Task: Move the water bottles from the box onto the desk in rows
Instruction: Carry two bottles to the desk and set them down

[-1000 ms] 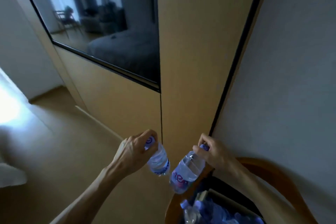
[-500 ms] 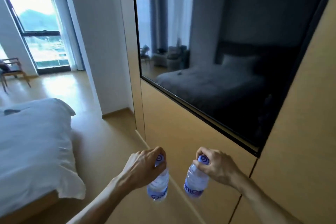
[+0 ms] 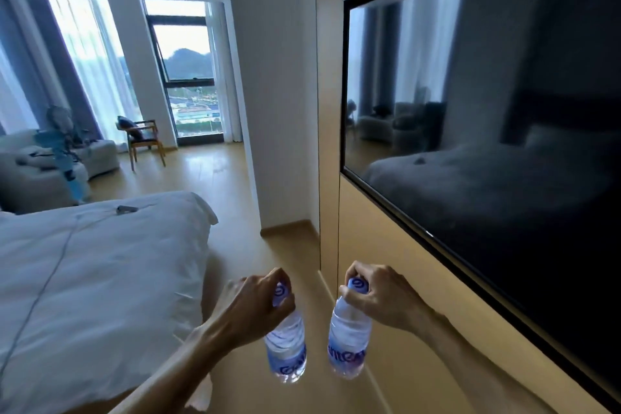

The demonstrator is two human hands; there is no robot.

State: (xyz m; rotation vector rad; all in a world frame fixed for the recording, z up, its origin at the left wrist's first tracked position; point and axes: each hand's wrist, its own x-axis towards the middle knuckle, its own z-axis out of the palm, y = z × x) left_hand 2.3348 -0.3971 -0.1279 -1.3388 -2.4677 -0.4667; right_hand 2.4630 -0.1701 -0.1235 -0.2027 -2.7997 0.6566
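The left hand (image 3: 250, 304) is reaching forward from the near edge and gripping the cap end of the left bottle (image 3: 286, 346) with curled fingers, and the right hand (image 3: 378, 296) is gripping the right bottle (image 3: 347, 339) in the same way. Both bottles are hanging upright, just beside each other, over the floor (image 3: 235, 245). They are passing between the bed (image 3: 100, 262) on the left and the wall panel (image 3: 403, 279) with the TV (image 3: 487, 144) on the right, with open floor lying far ahead.

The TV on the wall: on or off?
Off. The TV screen is dark and only mirrors the bed and armchairs; no picture shows on it.
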